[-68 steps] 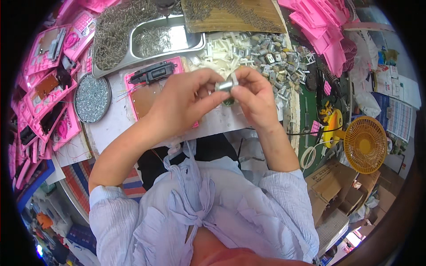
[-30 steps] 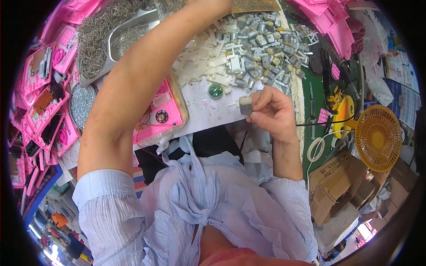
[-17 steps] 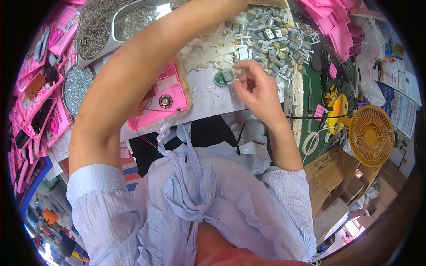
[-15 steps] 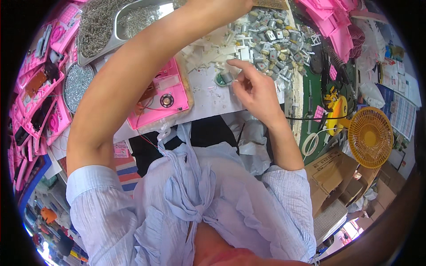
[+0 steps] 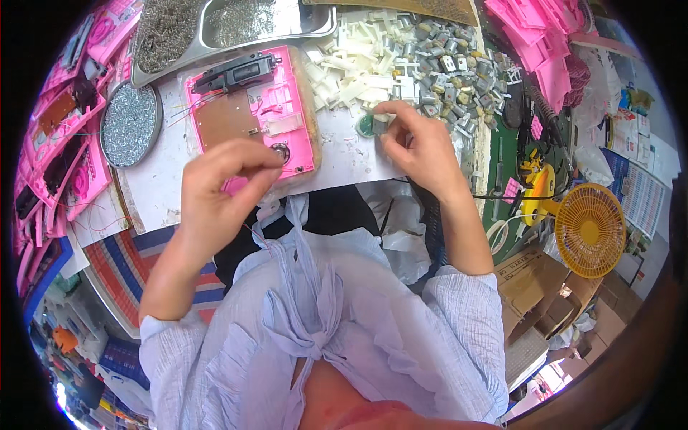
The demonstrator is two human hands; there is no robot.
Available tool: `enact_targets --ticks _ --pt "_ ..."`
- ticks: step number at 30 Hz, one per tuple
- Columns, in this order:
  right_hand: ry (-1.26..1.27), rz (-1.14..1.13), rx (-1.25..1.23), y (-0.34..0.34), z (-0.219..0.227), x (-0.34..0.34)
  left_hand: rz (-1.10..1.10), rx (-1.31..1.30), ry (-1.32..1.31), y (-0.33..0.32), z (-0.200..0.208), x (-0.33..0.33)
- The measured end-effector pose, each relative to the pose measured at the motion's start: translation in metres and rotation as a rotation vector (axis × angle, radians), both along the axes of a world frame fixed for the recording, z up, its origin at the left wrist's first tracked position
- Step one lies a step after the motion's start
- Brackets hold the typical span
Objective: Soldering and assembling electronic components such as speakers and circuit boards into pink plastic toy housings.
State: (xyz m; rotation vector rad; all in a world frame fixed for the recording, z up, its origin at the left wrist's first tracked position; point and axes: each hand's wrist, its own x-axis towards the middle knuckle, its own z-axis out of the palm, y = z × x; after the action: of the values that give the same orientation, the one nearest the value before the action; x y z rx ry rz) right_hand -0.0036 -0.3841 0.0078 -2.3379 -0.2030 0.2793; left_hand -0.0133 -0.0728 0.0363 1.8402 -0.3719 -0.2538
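My left hand [image 5: 233, 183] is over the near edge of a pink plastic housing [image 5: 301, 107], its thumb and forefinger pinched together. Anything between those fingertips is too small to make out. In the housing are a brown circuit board [image 5: 226, 118], a black module [image 5: 244, 73] and a small round speaker [image 5: 281, 152], partly behind my fingers. My right hand [image 5: 424, 147] rests on the table with thumb and bent forefinger closed about a small grey motor [image 5: 380, 124]. That motor sits against a round green piece [image 5: 365, 127].
White plastic parts [image 5: 351, 72] and many small motors [image 5: 451, 68] lie heaped beyond my right hand. A metal tray [image 5: 272, 32] of small hardware stands at the back, a round dish [image 5: 131, 125] of tiny metal pieces at left. An orange fan [image 5: 590, 229] stands at right.
My left arm has drawn back from the far parts, and the hand has come down to the pink housing's near edge. My right hand has stayed nearly in place beside the motor.
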Motion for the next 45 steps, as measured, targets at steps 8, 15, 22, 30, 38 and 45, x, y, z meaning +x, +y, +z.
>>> enact_targets --ticks 8,15,22,30,38,45 --pt "-0.292 0.195 -0.38 0.015 -0.002 0.007 0.079 -0.1 0.061 -0.001 -0.02 -0.032" --pt "0.218 -0.041 0.234 0.018 0.023 -0.004 0.096 -0.095 -0.082 -0.011 -0.027 -0.031" --pt "0.648 -0.045 1.009 0.075 0.014 -0.024 0.15 -0.195 0.069 -0.016 -0.033 -0.037" --pt "0.726 -0.002 0.961 0.082 0.014 -0.015 0.146 -0.203 0.078 -0.013 -0.031 -0.039" --pt "0.022 0.152 0.488 0.085 0.012 -0.023 0.115 -0.041 -0.18 -0.007 -0.034 -0.04" --pt "0.098 0.282 0.287 0.089 0.035 -0.006 0.135 -0.039 -0.485 -0.005 -0.044 -0.036"
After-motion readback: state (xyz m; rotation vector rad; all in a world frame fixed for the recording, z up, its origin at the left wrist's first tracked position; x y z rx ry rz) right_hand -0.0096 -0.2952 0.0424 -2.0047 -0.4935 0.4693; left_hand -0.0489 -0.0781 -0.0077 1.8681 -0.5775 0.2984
